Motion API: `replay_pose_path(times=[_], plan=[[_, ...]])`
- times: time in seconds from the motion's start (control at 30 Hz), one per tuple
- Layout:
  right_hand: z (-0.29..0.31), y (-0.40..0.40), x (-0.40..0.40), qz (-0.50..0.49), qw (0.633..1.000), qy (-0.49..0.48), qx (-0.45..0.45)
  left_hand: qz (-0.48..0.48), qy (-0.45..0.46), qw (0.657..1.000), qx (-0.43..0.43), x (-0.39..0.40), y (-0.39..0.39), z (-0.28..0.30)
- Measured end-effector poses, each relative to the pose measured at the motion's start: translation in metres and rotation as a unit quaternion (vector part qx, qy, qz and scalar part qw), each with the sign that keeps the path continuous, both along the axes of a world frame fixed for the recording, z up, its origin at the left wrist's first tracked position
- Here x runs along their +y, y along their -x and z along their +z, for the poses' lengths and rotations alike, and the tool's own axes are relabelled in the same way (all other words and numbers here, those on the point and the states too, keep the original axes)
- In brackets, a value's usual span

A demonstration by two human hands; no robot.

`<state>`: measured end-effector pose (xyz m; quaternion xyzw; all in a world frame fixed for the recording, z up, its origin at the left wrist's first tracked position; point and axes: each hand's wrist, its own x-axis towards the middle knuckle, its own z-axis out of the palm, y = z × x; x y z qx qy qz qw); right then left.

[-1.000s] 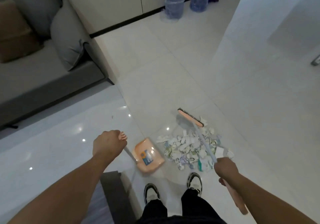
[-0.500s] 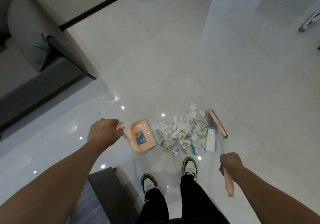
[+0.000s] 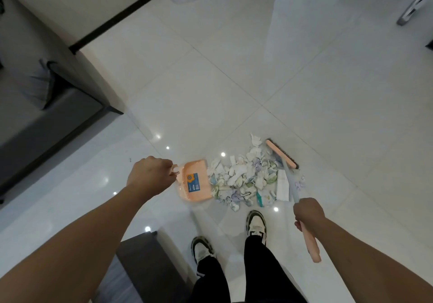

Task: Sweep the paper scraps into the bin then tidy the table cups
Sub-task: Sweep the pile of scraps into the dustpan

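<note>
The paper scraps [image 3: 243,178] are heaped at lower centre of the frame, between dustpan [image 3: 194,181] and broom [image 3: 284,162]. The dustpan handle is gripped by the left hand [image 3: 151,174], the broom handle by the right hand [image 3: 308,212]. The scraps are judged light, soft and easily scattered; short, low strokes are advised.

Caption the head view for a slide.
Left hand holds dustpan, right hand holds broom, paper scraps between.

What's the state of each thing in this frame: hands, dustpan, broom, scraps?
left hand: grips the dustpan handle.
right hand: grips the broom handle.
dustpan: mouth against the pile's left edge, no scraps inside.
broom: head on the floor at the pile's right.
paper scraps: heaped on the floor between dustpan and broom.
</note>
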<state>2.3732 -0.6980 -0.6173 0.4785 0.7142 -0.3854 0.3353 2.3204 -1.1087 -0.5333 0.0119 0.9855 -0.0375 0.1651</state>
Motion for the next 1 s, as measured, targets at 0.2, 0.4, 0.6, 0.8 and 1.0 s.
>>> replay_pose_path(times=[0.2, 0.4, 0.6, 0.8, 1.0], plan=[[0.000, 0.002, -0.010, 0.034, 0.999, 0.027, -0.003, -0.019, -0.050, 0.999, 0.002, 0.028, 0.003, 0.000], [0.002, -0.007, -0.027, 0.085, 0.993, 0.060, -0.048, 0.074, -0.129, 0.989, 0.006, 0.070, -0.011, -0.015], [0.012, -0.022, -0.057, 0.102, 0.989, 0.098, -0.049, 0.088, -0.133, 0.987, -0.014, 0.073, -0.014, -0.022], [0.022, -0.039, -0.081, 0.067, 0.988, 0.131, -0.048, 0.078, -0.119, 0.990, -0.003, 0.060, -0.019, -0.022], [0.040, -0.046, -0.081, 0.039, 0.989, 0.134, -0.053, 0.089, -0.115, 0.989, 0.015, 0.044, -0.029, -0.019]])
